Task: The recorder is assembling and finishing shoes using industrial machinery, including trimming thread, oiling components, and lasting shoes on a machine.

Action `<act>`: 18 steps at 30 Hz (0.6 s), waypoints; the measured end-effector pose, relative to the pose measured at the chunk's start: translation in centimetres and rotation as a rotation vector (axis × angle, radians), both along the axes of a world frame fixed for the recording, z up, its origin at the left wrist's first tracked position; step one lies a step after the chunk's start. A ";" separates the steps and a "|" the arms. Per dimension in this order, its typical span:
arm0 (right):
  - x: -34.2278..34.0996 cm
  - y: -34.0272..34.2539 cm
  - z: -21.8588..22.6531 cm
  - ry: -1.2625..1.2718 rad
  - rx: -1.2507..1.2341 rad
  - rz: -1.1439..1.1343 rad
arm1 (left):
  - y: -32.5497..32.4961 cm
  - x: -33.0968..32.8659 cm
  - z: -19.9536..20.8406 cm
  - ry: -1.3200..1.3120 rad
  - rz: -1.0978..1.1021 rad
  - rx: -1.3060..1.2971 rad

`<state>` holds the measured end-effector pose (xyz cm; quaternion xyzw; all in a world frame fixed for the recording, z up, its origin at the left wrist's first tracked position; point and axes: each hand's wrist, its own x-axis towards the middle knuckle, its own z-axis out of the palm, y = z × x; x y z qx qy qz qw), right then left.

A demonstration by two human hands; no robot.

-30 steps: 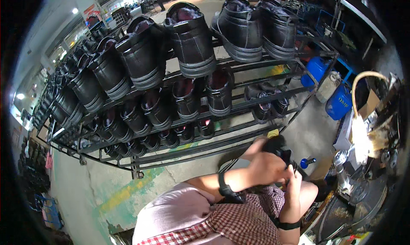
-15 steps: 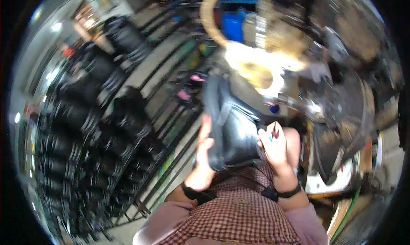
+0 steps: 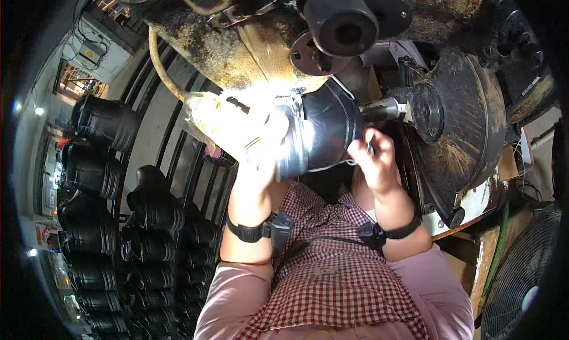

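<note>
A black leather boot point(image 3: 331, 124) lies across in front of me, its ribbed, banded part toward my left hand and its smooth, stitched part to the right. My left hand point(image 3: 267, 138) grips the banded side; the lamp's glare washes out much of its fingers. Close to the boot's right edge, my right hand point(image 3: 378, 162) is closed in a pinch around a small thin thing with a blue part, too small to name. Just above the boot stands a worn, stained machine point(image 3: 255, 50), with a bright lamp glare point(image 3: 228, 118) at its lower left.
Racks on the left carry rows of black boots point(image 3: 89, 221). At the right are a metal shaft point(image 3: 382, 109), a dark round machine housing point(image 3: 462, 121) and a white-topped table point(image 3: 468, 207). A fan point(image 3: 524, 275) stands at the lower right.
The boot has turned and moved up beside the machine and lamp. My left hand has risen into the glare with it, while my right hand has moved slightly up. The view has shifted.
</note>
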<state>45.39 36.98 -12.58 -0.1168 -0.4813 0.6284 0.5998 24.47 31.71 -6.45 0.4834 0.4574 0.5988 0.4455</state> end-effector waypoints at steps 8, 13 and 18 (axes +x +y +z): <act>-1.4 -3.5 3.1 -0.464 -0.033 -0.208 | 2.7 -0.6 -1.1 -0.118 -0.139 0.209; -1.4 -2.8 3.3 -0.420 0.008 -0.300 | 1.1 1.7 1.1 -0.468 -0.093 -0.095; -1.2 -1.7 2.9 -0.519 0.091 -0.380 | 5.1 -1.5 -0.2 -0.486 -0.447 -0.055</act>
